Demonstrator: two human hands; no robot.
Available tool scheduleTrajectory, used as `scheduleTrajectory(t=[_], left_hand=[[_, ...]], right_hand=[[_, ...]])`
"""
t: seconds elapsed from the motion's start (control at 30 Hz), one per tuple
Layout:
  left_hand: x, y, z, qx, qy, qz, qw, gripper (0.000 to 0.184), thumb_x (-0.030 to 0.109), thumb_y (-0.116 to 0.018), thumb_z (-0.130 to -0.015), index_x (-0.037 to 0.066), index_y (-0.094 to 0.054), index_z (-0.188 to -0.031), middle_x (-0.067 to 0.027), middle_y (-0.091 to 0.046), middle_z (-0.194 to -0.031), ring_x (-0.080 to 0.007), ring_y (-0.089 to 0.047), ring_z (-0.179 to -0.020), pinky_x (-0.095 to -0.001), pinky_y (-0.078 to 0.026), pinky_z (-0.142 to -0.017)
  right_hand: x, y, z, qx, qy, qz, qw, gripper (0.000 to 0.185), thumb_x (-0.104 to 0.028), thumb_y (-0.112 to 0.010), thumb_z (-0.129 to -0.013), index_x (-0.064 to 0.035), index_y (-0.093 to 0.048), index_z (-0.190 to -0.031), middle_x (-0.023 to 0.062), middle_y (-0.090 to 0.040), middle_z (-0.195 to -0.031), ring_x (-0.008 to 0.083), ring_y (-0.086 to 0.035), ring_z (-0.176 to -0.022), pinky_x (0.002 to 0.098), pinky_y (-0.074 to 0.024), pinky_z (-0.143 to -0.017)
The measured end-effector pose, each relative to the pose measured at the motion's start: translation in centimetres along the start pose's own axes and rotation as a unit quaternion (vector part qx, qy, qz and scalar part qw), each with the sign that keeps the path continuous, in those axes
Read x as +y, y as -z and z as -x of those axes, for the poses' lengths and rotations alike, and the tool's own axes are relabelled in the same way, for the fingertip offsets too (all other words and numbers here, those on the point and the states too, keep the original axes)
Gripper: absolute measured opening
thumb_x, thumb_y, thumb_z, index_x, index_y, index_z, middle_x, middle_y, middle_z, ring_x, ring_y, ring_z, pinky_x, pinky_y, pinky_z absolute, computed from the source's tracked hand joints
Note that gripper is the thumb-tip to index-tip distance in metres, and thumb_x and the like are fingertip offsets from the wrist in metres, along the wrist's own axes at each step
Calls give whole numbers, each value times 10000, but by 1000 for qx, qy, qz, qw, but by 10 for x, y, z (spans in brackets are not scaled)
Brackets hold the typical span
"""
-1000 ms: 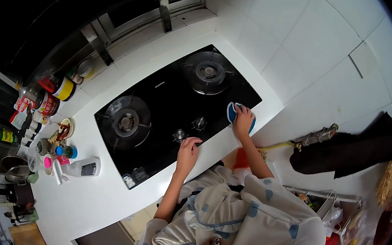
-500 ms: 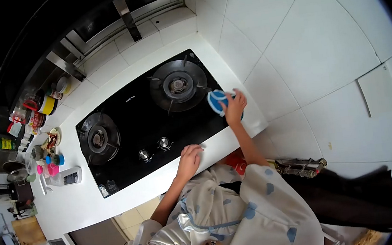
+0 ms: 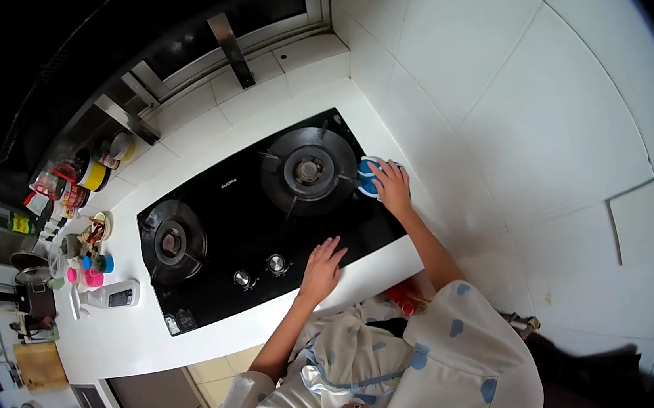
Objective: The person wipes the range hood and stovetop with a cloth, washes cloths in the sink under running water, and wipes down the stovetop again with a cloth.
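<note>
My right hand (image 3: 392, 187) presses on a blue cloth or sponge with white edges (image 3: 369, 175), at the right edge of the black gas stove (image 3: 226, 230), beside the right burner (image 3: 308, 171). My left hand (image 3: 322, 270) rests with its fingers spread on the front edge of the stove, holding nothing. Just left of it are two round knobs, the nearer one (image 3: 277, 264) and another (image 3: 242, 278). The left burner (image 3: 174, 244) lies farther off.
On the white counter (image 3: 111, 346) at the left stand a spray bottle (image 3: 117, 295), jars with pink and blue lids, and sauce bottles (image 3: 93, 174). A wooden board (image 3: 40, 365) is at the far left. White tiled wall (image 3: 484, 108) rises at the right.
My right hand and the blue cloth have moved along the stove's right edge, farther from the front edge. My left hand has shifted onto the stove's front edge, fingers spread. The view has turned.
</note>
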State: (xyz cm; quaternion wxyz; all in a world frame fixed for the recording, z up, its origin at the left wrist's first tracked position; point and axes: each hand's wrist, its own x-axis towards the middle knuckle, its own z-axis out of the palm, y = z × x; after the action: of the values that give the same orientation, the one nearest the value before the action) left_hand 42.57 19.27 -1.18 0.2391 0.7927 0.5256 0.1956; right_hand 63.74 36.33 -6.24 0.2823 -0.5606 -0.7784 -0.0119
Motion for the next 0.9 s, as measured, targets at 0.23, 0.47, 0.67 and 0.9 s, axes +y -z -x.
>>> scheduleTrajectory(t=[0.23,0.47,0.67,0.9], left_hand=[[-7,6,-5,-51,4,-4,999,391,58,-517,-756,90,-556,-1143,-108,-360,-1360,-265,-336,-1261,-389,-279,-1038],[-4,7,-6,-93,10,-42,995,434,81,-532,-771,124,-515,-1203,-89,-302,-1398,-254,-322,-1271,-378,-268,-1045],[-6,5,-11,-83,3,-39,996,420,63,-522,-763,115,-533,-1180,-101,-341,-1375,-266,-333,-1263,-381,-276,-1040],[-2,2,-14,-62,9,-37,997,398,70,-528,-744,82,-555,-1141,-116,-357,-1361,-262,-332,-1266,-404,-282,-1034]], right_hand=[[5,-68,-118,-37,24,-14,999,433,-203,-580,-796,-274,-495,-1215,14,-456,-1246,246,-416,-1145,477,-287,-944],[5,-86,-179,-205,-11,18,979,496,-212,-552,-811,-315,-415,-1277,34,-415,-1294,261,-403,-1167,496,-300,-938],[14,-58,-95,-90,15,-67,994,480,-145,-522,-820,-271,-427,-1273,48,-392,-1323,295,-359,-1218,496,-254,-981],[-11,41,66,-85,-68,-37,993,423,-107,-521,-823,-175,-477,-1238,93,-369,-1347,322,-322,-1246,493,-188,-1023]])
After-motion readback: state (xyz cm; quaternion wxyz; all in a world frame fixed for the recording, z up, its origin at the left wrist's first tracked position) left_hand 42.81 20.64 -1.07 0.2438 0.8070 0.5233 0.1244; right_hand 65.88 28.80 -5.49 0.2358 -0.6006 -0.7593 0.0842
